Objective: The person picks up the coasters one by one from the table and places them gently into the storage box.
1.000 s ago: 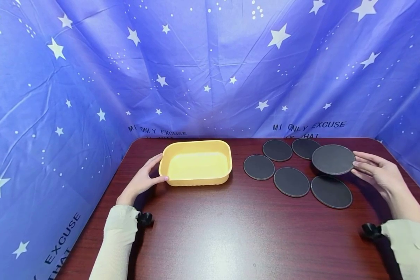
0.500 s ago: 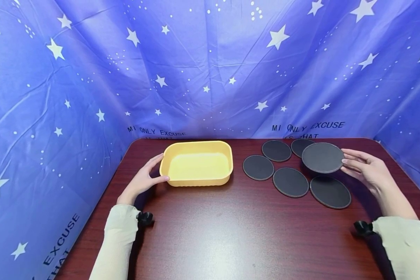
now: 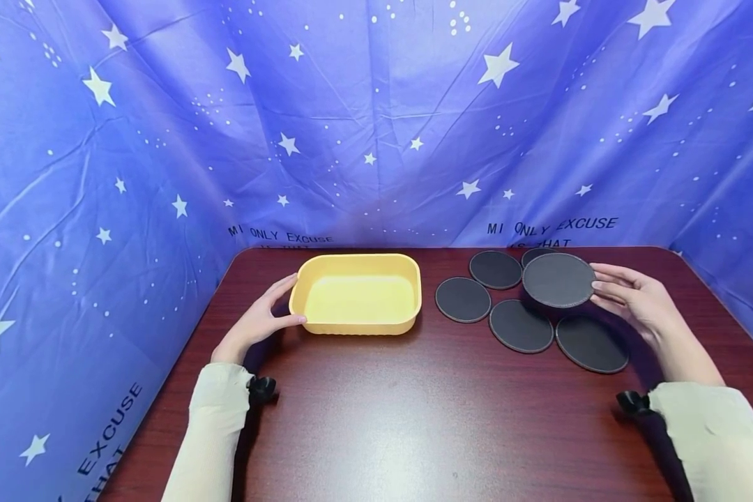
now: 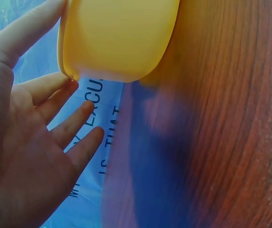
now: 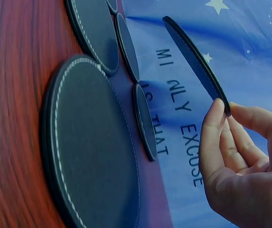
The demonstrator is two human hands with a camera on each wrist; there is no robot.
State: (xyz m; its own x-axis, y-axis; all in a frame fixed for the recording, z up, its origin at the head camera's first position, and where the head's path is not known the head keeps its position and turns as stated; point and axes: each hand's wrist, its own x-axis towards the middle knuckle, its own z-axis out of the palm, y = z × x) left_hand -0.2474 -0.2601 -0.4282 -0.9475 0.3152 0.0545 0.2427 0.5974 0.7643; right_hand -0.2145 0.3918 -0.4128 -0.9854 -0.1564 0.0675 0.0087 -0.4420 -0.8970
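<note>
A round black leather coaster [image 3: 558,280] with stitched edging is raised over the others, its right edge pinched between the thumb and fingers of my right hand [image 3: 639,301]. In the right wrist view the raised coaster [image 5: 197,64] shows nearly edge-on, tilted. My left hand [image 3: 257,322] holds the left end of a yellow rectangular box [image 3: 358,326], thumb at the near corner and fingers at the far one. In the left wrist view, the index fingertip touches the corner of the box [image 4: 119,42], while the other fingers spread loosely below. The box's inside shows only its yellow floor.
Several more black coasters lie flat right of the box, including one at the left [image 3: 463,300], one in front [image 3: 521,326] and one at the right [image 3: 592,345]. A back coaster [image 3: 536,256] is partly hidden. A blue star-printed curtain [image 3: 376,125] surrounds the reddish-brown table [image 3: 364,418].
My right hand has carried the coaster leftward and slightly up, over the back coaster. The yellow box and my left hand have shifted a little to the right.
</note>
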